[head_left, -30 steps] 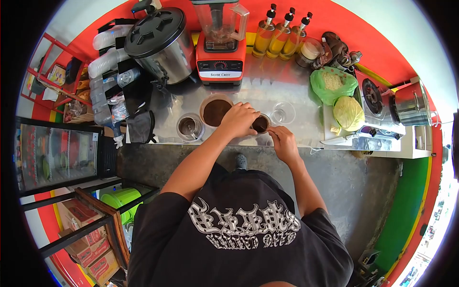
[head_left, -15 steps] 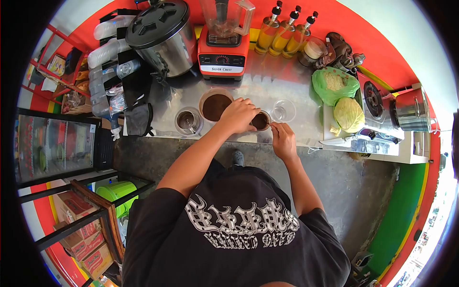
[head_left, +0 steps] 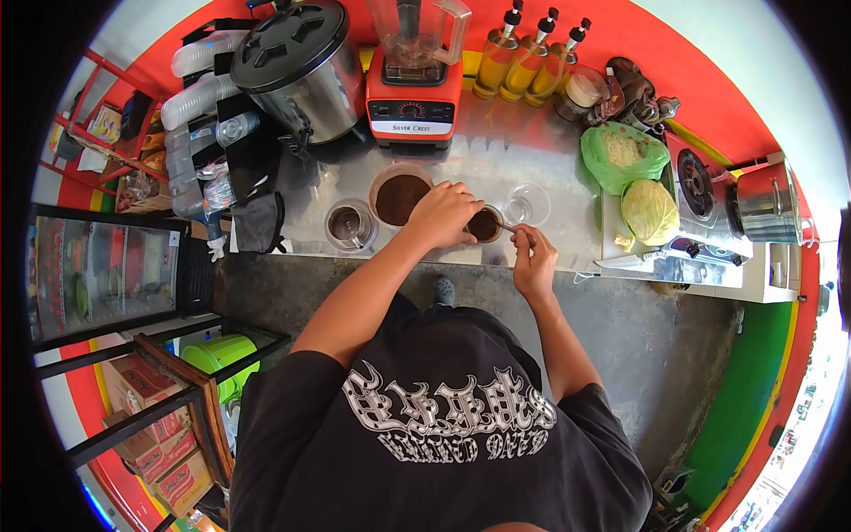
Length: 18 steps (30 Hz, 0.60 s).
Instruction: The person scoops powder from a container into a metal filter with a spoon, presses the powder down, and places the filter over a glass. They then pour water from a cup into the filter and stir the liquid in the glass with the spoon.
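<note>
My left hand [head_left: 446,215] is closed around the left side of a small cup [head_left: 485,225] with dark brown contents, at the counter's front edge. My right hand [head_left: 534,257] pinches the handle of a spoon [head_left: 506,228], whose other end reaches into that cup. Left of my left hand is a larger round container [head_left: 401,195] of dark brown powder. Farther left stands a metal cup [head_left: 350,225] with a handle. A clear plastic cup [head_left: 526,205] stands just behind and right of the small cup.
On the metal counter [head_left: 532,151] are a red blender [head_left: 412,106], a large steel pot [head_left: 306,89] and pump bottles [head_left: 523,66]. To the right are a green bag [head_left: 623,155], a cabbage [head_left: 650,213], a knife [head_left: 625,263] and a stove [head_left: 700,191].
My right hand has moved slightly right, away from the small cup, and more of the spoon handle shows. My left hand stays in place.
</note>
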{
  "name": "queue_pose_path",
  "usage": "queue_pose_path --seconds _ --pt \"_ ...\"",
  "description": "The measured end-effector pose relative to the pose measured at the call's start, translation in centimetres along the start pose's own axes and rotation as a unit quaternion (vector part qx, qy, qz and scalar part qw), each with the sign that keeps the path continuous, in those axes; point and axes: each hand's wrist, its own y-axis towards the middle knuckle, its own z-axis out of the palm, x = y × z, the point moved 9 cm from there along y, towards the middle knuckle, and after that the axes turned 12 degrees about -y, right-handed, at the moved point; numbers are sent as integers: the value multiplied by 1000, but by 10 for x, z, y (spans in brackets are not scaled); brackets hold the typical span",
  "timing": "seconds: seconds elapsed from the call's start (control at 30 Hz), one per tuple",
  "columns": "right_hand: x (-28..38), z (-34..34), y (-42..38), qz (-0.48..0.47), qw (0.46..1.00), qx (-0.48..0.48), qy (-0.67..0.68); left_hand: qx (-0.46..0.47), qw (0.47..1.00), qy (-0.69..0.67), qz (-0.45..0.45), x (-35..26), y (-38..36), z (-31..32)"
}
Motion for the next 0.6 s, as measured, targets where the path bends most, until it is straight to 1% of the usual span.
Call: queue_pose_path --seconds 0.03,0.07,0.13,0.17,0.23,0.27,0.33,0.37,0.43,0.5,0.6 --pt "14 -2 -1 -70 997 -3 -33 1 1000 0 0 0 0 0" --pt "16 -4 0 -68 997 -3 -32 0 1000 -1 -1 0 0 -1" --pt "38 0 -2 -193 976 13 -103 2 1000 -2 0 1 0 1" --pt "35 1 -2 -191 976 12 -103 -1 1000 0 2 1 1 1" --pt "29 12 -5 -201 972 41 -114 -1 1000 1 5 0 0 2" --pt "25 14 -7 -198 973 40 -113 -4 1000 3 4 0 0 2" --pt "8 15 -5 -98 992 35 -65 -4 1000 7 3 1 1 1" --pt "6 14 -5 -95 993 33 -63 -5 1000 3 4 1 1 0" --pt "-6 12 -3 -6 999 44 -8 0 1000 0 6 1 0 2" --pt "-7 7 -2 15 999 33 4 -14 1000 -4 8 0 0 0" --pt "-12 4 -3 39 999 14 28 -3 1000 0 0 -1 0 0"
